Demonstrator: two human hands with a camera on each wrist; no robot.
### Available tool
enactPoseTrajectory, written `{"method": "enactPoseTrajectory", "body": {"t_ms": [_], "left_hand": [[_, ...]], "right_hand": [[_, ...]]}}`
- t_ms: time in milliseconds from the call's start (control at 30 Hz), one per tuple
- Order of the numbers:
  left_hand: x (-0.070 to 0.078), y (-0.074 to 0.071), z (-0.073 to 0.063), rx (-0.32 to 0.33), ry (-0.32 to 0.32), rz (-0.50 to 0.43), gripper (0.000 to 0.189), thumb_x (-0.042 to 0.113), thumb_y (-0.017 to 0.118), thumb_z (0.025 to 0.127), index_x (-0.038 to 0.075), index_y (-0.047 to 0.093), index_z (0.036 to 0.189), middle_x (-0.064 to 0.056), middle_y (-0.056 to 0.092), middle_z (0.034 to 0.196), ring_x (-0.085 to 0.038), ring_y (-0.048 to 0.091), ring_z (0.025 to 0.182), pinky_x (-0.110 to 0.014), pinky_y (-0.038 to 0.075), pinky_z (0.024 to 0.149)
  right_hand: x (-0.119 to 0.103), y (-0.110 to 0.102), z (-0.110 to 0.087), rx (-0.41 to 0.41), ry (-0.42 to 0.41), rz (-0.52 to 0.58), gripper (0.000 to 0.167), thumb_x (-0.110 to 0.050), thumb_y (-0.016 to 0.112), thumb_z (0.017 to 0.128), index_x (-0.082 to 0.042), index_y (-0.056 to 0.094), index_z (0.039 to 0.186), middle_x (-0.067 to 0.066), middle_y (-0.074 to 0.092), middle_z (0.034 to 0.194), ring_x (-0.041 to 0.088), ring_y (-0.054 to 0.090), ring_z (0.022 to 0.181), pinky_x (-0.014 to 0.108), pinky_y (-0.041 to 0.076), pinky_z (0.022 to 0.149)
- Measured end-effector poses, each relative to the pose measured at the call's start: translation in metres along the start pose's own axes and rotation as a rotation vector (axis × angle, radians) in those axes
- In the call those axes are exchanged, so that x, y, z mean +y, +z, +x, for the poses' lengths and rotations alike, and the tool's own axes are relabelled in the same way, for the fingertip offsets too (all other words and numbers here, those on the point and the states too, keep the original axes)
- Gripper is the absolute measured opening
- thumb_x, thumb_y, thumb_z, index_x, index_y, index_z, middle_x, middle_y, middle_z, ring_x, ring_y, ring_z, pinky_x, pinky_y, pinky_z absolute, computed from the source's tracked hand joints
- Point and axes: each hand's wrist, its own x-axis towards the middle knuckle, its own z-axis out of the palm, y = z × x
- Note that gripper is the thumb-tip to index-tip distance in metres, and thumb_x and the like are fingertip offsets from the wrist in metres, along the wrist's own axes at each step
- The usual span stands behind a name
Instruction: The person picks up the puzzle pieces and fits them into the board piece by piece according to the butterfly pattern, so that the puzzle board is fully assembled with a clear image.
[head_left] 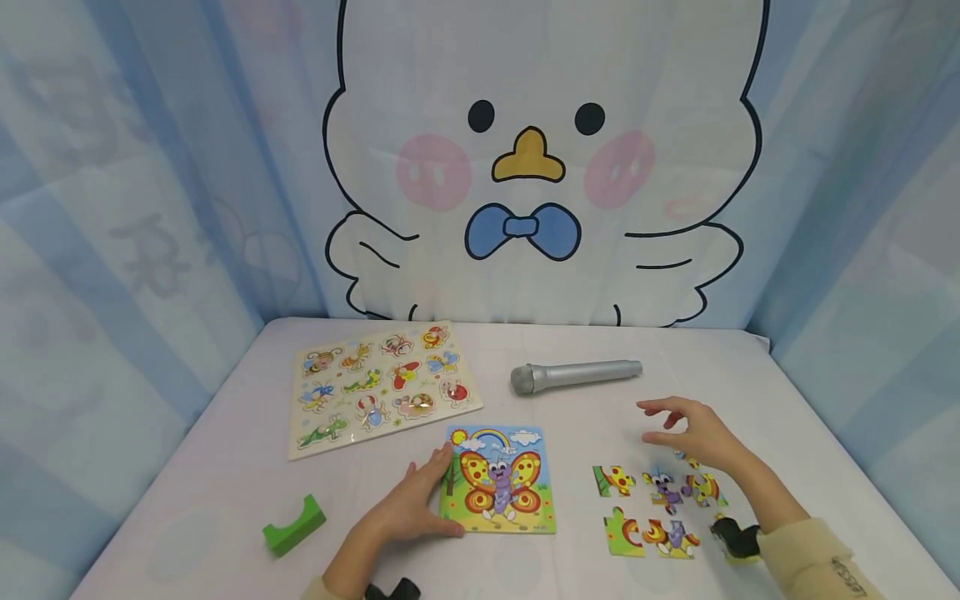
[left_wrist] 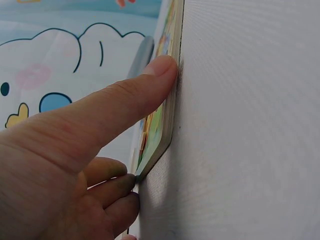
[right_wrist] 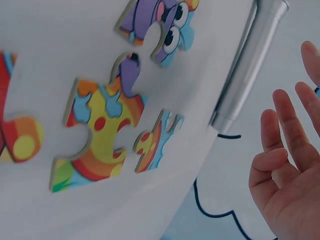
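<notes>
A square butterfly puzzle board (head_left: pixel 501 521) lies flat near the middle of the table. My left hand (head_left: pixel 408 504) rests against its near left corner, the thumb along the near edge and the fingers at the left side. In the left wrist view the thumb (left_wrist: pixel 135 90) touches the board's side edge (left_wrist: pixel 167 120). Right of the board lie several loose puzzle pieces (head_left: pixel 622 533), printed in matching colours. My right hand (head_left: pixel 701 433) is raised beyond them, thumb and forefinger apart with nothing between. A purple-and-yellow puzzle piece (right_wrist: pixel 102 120) shows in the right wrist view.
A grey microphone (head_left: pixel 577 377) lies behind the board. At the back left is a larger insect picture board (head_left: pixel 386 383), and a green arched block (head_left: pixel 295 527) sits at the left. The right wrist partly covers a piece (head_left: pixel 742 558) at the near right.
</notes>
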Motion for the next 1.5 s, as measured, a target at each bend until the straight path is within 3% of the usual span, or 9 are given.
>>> {"method": "enactPoseTrajectory", "body": {"t_ms": [267,533,933,1500], "left_hand": [[0.001,-0.001,-0.001,-0.003,-0.014,-0.009,0.11,0.038,0.081,0.063,-0.001,0.019,0.144,-0.017,0.016,0.149,-0.033,0.013,0.137,-0.053,0.001,0.11],[0.003,-0.001,-0.002,-0.002,-0.021,-0.01,0.11,0.037,0.081,0.062,0.0,0.018,0.144,-0.017,0.016,0.149,-0.032,0.013,0.137,-0.052,0.001,0.11],[0.003,-0.001,-0.002,0.0,-0.009,-0.004,0.109,0.036,0.081,0.063,-0.001,0.018,0.144,-0.017,0.016,0.149,-0.032,0.013,0.137,-0.052,0.001,0.11],[0.006,-0.002,-0.002,-0.001,-0.018,0.005,0.11,0.037,0.081,0.062,-0.001,0.018,0.144,-0.015,0.016,0.15,-0.032,0.014,0.137,-0.052,0.001,0.11]], "right_hand": [[0.025,-0.01,-0.007,-0.037,0.05,-0.001,0.049,-0.015,0.072,0.078,0.001,0.056,0.121,0.021,0.058,0.11,0.026,0.048,0.086,0.026,0.049,0.056],[0.046,-0.013,-0.008,-0.085,0.106,-0.034,0.047,-0.008,0.073,0.075,0.002,0.058,0.118,0.023,0.058,0.11,0.025,0.048,0.083,0.029,0.042,0.061],[0.064,-0.015,-0.007,-0.152,0.245,-0.048,0.05,0.002,0.072,0.07,0.002,0.058,0.118,0.023,0.053,0.108,0.026,0.048,0.081,0.035,0.049,0.065],[0.069,-0.017,-0.006,-0.117,0.247,-0.111,0.046,-0.004,0.075,0.07,0.006,0.06,0.112,0.019,0.056,0.099,0.024,0.047,0.077,0.032,0.047,0.063]]}}
